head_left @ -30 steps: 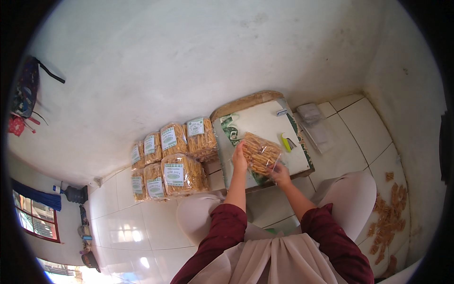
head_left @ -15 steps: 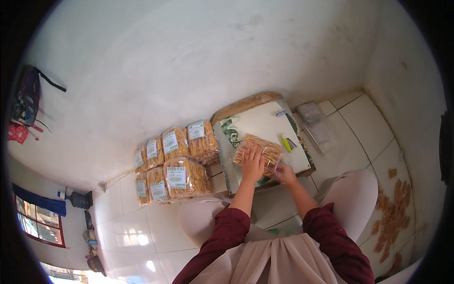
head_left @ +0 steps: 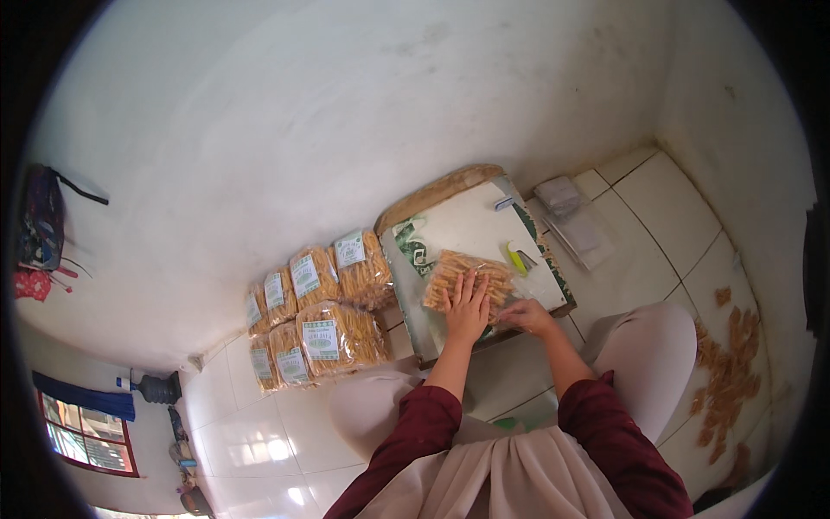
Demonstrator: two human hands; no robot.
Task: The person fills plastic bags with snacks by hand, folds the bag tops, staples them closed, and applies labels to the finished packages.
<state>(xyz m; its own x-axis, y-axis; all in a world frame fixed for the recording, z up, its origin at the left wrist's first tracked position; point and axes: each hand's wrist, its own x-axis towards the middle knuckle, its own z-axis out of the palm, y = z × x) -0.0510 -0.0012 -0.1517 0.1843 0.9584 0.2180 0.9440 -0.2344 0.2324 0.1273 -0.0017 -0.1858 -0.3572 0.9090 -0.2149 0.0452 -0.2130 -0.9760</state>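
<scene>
Left hand (head_left: 468,310) lies flat — snack bag (head_left: 499,282) beneath.

View's from a wide fisheye up on the wearer's head (the left one of a pair), aimed down past the knees (head_left: 644,359) at the table (head_left: 471,221), fairly close, and wide enough to catch the wall (head_left: 346,112) beyond its far edge.

part of a clear plastic bag of golden stick-shaped snacks (head_left: 445,275) hidden under the left hand (head_left: 468,311), green object (head_left: 508,423) partly covered by beige draped cloth (head_left: 519,471), maroon sleeves (head_left: 413,441) cut off by the lower edge
</scene>
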